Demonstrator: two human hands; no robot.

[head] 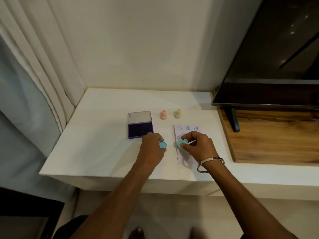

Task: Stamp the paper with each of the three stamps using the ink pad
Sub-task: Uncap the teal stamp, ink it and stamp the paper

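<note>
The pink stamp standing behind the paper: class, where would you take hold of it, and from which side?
Pinch the pink stamp by its narrow upper neck, coming straight down from above. It stands upright on its wider base, so the slim top is free, with the ink pad to its left and the beige stamp to its right, both apart from it.

- Left arm (120, 192): bare from the lower frame edge to the wrist; no sleeve, no watch or band in view.
- Left hand (151, 147): bare; no rings in view.
- Right arm (241, 200): bare along its visible length; no sleeve in view.
- Right hand (198, 145): bare; no rings in view.
- Bangle (209, 164): one plain silver-coloured metal ring, smooth and unmarked, worn loosely round the right wrist.
- Lower frame edge: dark garment (72, 226), blurred; details cannot be told.
</note>
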